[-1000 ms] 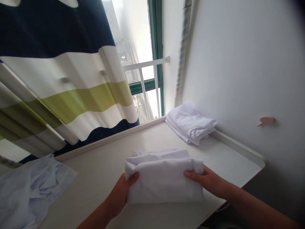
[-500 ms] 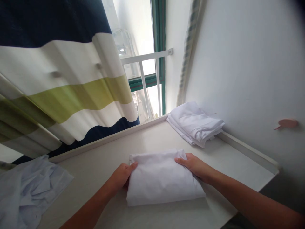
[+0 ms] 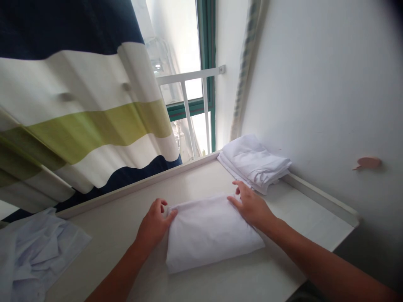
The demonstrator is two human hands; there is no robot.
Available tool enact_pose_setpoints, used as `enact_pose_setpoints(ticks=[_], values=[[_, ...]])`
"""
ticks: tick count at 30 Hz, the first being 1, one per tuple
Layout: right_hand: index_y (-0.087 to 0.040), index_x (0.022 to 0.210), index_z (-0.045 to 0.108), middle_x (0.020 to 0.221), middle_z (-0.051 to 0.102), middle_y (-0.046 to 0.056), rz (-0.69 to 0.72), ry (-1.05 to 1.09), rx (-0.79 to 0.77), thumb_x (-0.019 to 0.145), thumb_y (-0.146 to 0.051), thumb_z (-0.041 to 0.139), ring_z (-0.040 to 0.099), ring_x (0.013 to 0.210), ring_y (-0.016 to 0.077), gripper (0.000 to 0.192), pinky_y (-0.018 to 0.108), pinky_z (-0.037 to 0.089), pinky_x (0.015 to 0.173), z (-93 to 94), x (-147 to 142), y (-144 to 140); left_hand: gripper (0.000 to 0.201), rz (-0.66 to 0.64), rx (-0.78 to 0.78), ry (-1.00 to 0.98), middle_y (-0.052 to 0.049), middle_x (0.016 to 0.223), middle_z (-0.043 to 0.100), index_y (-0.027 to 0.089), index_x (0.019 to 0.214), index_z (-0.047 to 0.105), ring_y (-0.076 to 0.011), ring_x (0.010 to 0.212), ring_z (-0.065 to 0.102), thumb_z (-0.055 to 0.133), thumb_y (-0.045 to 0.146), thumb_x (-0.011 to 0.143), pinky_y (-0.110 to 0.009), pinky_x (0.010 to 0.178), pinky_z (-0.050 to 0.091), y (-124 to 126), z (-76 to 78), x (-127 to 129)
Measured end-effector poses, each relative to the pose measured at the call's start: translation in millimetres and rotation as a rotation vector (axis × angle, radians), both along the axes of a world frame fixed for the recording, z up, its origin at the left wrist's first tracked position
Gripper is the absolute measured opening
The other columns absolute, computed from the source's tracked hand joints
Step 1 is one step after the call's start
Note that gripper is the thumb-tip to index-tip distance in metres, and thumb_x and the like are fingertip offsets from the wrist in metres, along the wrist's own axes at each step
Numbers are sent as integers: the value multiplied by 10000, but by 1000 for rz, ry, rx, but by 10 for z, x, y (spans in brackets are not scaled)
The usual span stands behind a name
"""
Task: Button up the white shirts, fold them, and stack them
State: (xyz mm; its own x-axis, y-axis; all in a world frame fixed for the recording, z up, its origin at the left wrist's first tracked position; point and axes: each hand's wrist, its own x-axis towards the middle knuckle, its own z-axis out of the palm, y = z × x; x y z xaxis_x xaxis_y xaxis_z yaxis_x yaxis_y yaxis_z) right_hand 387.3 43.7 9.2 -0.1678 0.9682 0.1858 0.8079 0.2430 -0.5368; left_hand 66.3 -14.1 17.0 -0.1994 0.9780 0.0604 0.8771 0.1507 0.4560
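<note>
— Now, what is seen nearest on the table (image 3: 132, 235)?

— A folded white cloth (image 3: 208, 233) is laid flat at the middle of the table, close to its near edge. A second ago it was held up off the surface by both hands, with a loose flap bunched behind it; half a second ago it had been set down, and now it has been pushed slightly towards the far edge and lies flatter.

— How is it held at present?

— It is no longer gripped. The left hand (image 3: 154, 224) is rested at the cloth's far-left corner with fingers curled and the thumb on the fabric; nothing is pinched that can be made out. The right hand (image 3: 250, 205) is spread open, palm down, on the far-right corner. A pressing or smoothing touch is judged more likely than a hold.

— And what does the change suggest?

— The fold appears finished, since no loose layer is left sticking out.

— What is found farther off?

— A stack of folded white cloths (image 3: 255, 161) is kept at the far right corner, against the wall (image 3: 315, 84), just beyond the right hand's fingertips. Crumpled pale blue garments (image 3: 37, 247) are heaped at the left edge. Beyond the far edge, a striped curtain (image 3: 78, 105) and a window with a white rail (image 3: 189, 75) are seen.
</note>
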Motion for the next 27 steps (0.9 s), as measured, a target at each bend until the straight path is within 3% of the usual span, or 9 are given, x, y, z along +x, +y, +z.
enact_pose_setpoints(ticks=[1, 3, 5, 7, 11, 15, 23, 27], values=[[-160, 1349, 523, 1205, 660, 169, 22, -61, 142, 967, -385, 518, 606, 1129, 335, 443, 474, 452, 951, 75, -28, -72, 369, -40, 98, 95, -91, 999, 678, 179, 1060, 621, -268, 900, 627, 544, 506, 909, -358, 756, 471, -49, 47, 55], [-184, 1386, 525, 1441, 537, 175, 172, -170, 361, 1008, -358, 459, 439, 1369, 352, 422, 550, 300, 1126, 198, -114, -267, 324, -265, 227, 250, -122, 1268, 650, 211, 1197, 621, -306, 1181, 577, 501, 403, 965, -447, 981, 435, -152, 134, 191], [-210, 1471, 463, 1588, 387, 149, 394, -267, 400, 1012, -426, 466, 273, 1487, 363, 507, 600, 164, 1195, 223, -216, -457, 401, -529, 222, 332, -92, 1485, 538, 267, 1375, 557, -300, 1395, 439, 452, 381, 1006, -492, 1152, 295, -226, 158, 315], [-188, 1535, 384, 1637, 282, 170, 521, -335, 338, 981, -555, 486, 188, 1516, 399, 672, 653, 124, 1195, 135, -293, -556, 515, -648, 129, 355, -77, 1592, 417, 282, 1519, 416, -288, 1485, 330, 396, 437, 1027, -509, 1215, 200, -246, 98, 376], [-130, 1561, 337, 1635, 229, 224, 507, -391, 107, 955, -666, 434, 173, 1517, 424, 814, 675, 174, 1181, -156, -296, -432, 630, -577, -88, 335, -115, 1637, 300, 232, 1586, 285, -296, 1522, 260, 275, 535, 1034, -561, 1221, 191, -185, -130, 312], [-162, 1584, 290, 1651, 190, 191, 518, -358, -48, 942, -739, 338, 142, 1534, 376, 865, 622, 192, 1203, -271, -218, -235, 707, -444, -134, 342, -100, 1673, 171, 234, 1600, 241, -311, 1552, 117, 252, 616, 1006, -561, 1230, 179, -176, -261, 246], [-256, 1601, 238, 1682, 63, 127, 501, -315, -116, 918, -774, 333, -43, 1537, 393, 862, 634, 101, 1212, -389, -185, -202, 740, -381, -184, 299, -58, 1681, 167, 246, 1608, 211, -268, 1559, 102, 218, 655, 991, -500, 1262, 133, -224, -321, 272], [-313, 1589, 269, 1676, 148, 129, 548, -354, -141, 891, -799, 362, 89, 1530, 429, 856, 670, 133, 1186, -299, -125, -136, 739, -377, -231, 287, -60, 1683, 146, 255, 1609, 199, -282, 1560, 96, 202, 657, 989, -566, 1248, 120, -200, -271, 267]])
